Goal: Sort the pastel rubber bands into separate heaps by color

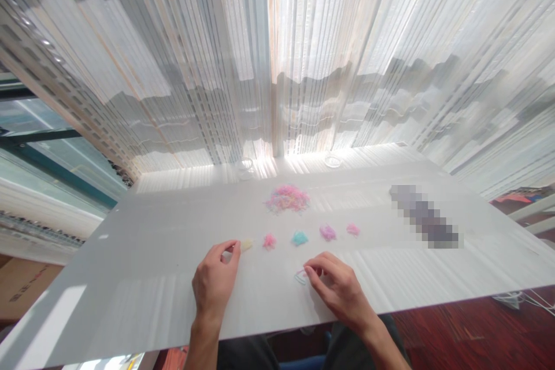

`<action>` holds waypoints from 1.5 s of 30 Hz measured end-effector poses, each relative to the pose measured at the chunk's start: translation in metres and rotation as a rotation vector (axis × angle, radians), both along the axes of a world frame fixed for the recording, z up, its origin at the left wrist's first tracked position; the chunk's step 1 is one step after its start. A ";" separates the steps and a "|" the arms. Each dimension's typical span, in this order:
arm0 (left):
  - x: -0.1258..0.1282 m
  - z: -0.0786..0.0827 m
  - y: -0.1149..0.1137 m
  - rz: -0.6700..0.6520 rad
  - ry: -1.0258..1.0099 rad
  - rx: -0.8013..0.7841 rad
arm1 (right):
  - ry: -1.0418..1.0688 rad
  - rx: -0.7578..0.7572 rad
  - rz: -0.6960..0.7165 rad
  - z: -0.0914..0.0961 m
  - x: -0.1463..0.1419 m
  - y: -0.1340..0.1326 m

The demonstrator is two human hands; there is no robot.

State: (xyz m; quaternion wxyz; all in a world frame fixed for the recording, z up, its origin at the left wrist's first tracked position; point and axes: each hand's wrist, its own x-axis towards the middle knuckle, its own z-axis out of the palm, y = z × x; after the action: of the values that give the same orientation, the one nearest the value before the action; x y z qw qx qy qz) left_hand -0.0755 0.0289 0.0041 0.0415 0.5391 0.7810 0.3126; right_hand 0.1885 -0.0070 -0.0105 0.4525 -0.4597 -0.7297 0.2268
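On the white table (143,254) lies a mixed heap of small coloured elastic bands (287,198). In front of it sits a row of sorted small piles: yellow (247,244), pink (269,240), turquoise (299,237), purple (328,232) and pink (352,229). My left hand (214,283) rests on the table with thumb and forefinger pinched together right beside the yellow pile. My right hand (336,289) lies curled on the table, its fingertips touching a few loose bands (300,276) in pink and turquoise.
A blurred dark object (425,222) lies at the right of the table. Two clear round dishes (332,161) (245,165) stand at the far edge by the sheer curtain. A dark red floor shows at the lower right, past the table edge.
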 end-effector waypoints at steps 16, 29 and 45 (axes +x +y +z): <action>-0.008 -0.029 0.001 -0.225 0.065 0.227 | 0.003 0.002 -0.038 -0.002 0.001 0.001; -0.009 -0.037 0.003 -0.351 0.155 0.290 | 0.001 -0.012 -0.042 0.000 0.001 -0.001; 0.025 -0.012 -0.024 -0.763 -0.098 0.260 | 0.091 -0.048 -0.227 -0.002 0.003 0.002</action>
State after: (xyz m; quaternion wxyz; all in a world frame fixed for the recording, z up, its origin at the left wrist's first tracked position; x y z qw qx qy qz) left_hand -0.0505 0.0054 -0.0083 0.1231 0.7756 0.4758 0.3961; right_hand 0.1913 -0.0050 -0.0124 0.4969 -0.5392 -0.6461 0.2120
